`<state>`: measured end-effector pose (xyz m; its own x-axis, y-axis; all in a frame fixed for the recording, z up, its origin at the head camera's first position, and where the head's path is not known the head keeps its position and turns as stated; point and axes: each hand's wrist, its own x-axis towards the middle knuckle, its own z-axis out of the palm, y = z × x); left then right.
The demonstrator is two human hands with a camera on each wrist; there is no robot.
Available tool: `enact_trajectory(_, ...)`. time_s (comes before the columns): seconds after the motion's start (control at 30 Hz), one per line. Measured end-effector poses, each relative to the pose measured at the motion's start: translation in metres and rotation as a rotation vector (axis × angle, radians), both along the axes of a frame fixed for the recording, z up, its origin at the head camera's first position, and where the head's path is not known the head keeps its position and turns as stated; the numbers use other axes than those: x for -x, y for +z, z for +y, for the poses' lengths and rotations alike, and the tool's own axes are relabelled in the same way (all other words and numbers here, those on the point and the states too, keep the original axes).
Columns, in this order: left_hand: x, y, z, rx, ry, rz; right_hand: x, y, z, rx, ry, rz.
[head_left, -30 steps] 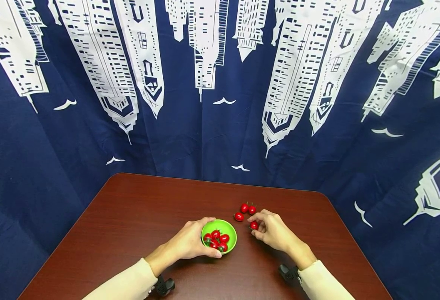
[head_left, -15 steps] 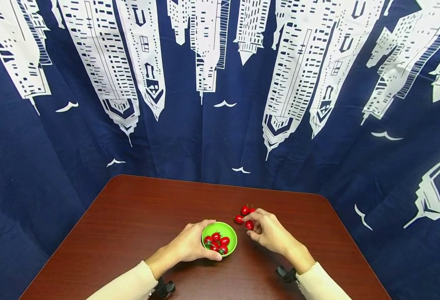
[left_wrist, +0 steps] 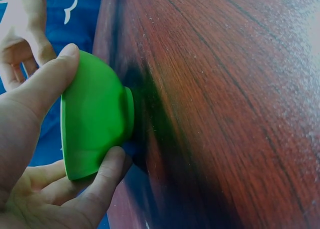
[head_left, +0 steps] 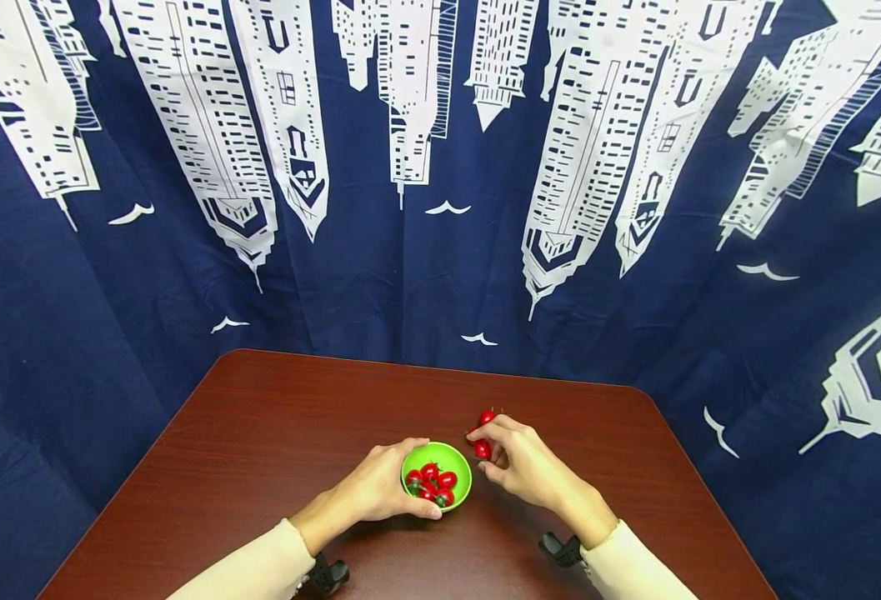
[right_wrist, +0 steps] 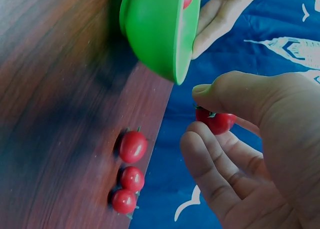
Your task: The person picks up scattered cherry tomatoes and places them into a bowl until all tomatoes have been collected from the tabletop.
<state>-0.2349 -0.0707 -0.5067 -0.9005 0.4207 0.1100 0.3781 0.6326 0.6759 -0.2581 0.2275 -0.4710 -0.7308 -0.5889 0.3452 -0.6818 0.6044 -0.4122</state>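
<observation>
A small green bowl (head_left: 451, 457) is gripped by my left hand (head_left: 376, 485), thumb near the front rim and fingers at the far side. Inside it lie several red cherry tomatoes (head_left: 430, 472) with green stems. The left wrist view shows the bowl's outer wall (left_wrist: 92, 114) and foot close over the table. Just right of the bowl, my right hand (head_left: 530, 468) pinches one cherry tomato (right_wrist: 218, 121) between thumb and fingers. Beyond that hand, three loose cherry tomatoes (right_wrist: 133, 146) lie on the table, partly hidden by its fingers in the head view.
The dark red-brown wooden table (head_left: 320, 408) has rounded far corners. Behind it hangs a navy curtain (head_left: 380, 292) with white upside-down buildings and birds. A black wrist camera (head_left: 327, 573) sits below the left wrist, another camera (head_left: 560, 550) below the right.
My right hand has moved left toward the bowl, carrying the pinched cherry tomato and now covering more of the loose ones. The left hand and the bowl stay nearly in place.
</observation>
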Motion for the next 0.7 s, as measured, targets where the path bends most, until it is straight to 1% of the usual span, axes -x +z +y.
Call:
enact_trajectory(0.2,0.0,0.002,0.0,0.006,0.004,-0.001,-0.001,0.004,-0.007,-0.01,0.012,0.03)
enact_trajectory(0.4,0.002,0.003,-0.003,-0.005,-0.001,-0.008,-0.002,0.011,-0.018,-0.006,0.022,0.037)
enact_trajectory(0.6,0.003,0.0,-0.004,-0.037,-0.045,0.009,-0.003,0.012,-0.031,-0.022,0.051,0.029)
enact_trajectory(0.7,0.002,-0.001,-0.004,-0.055,-0.059,0.001,-0.004,0.011,-0.034,-0.024,0.06,0.035)
